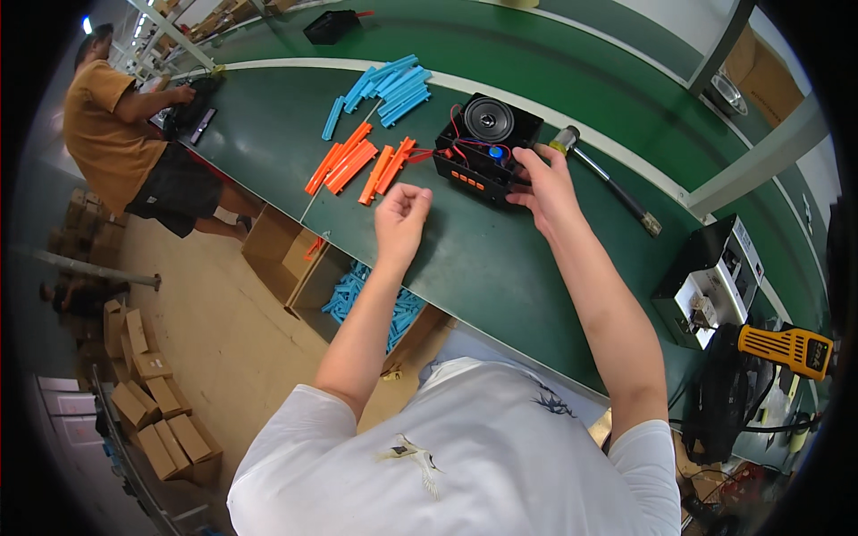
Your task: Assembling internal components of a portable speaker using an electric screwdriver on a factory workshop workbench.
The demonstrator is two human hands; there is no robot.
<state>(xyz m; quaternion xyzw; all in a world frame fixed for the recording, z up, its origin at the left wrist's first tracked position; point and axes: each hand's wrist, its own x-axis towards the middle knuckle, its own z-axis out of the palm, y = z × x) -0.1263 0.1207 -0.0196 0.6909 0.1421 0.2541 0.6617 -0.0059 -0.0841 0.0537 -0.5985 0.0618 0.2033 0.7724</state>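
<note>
Head view. The black speaker box (485,150) lies on the green table (483,259), directly under the right hand (547,185) and just beyond and to the right of the left hand (401,214). The box is open on its upper face: a round grey speaker cone sits in the far part, red and blue wires cross the middle, a small blue component lies near the right hand's fingers, and a row of orange buttons runs along the near edge.

The right hand rests on the near right corner of the speaker box, fingers spread and curled over its edge, gripping the housing. The left hand is clear of the box, above the table, with fingers curled loosely inward toward the palm; whether it holds a small part cannot be determined.

Orange plastic strips (357,163) lie in a loose group just beyond the left hand. Blue plastic strips (384,89) lie farther beyond them. A hammer (608,180) lies to the right of the right hand, its head just beside the box. A yellow power tool (788,348) sits well to the right of the right forearm. Another person (116,134) works at the far left end of the table.
</note>
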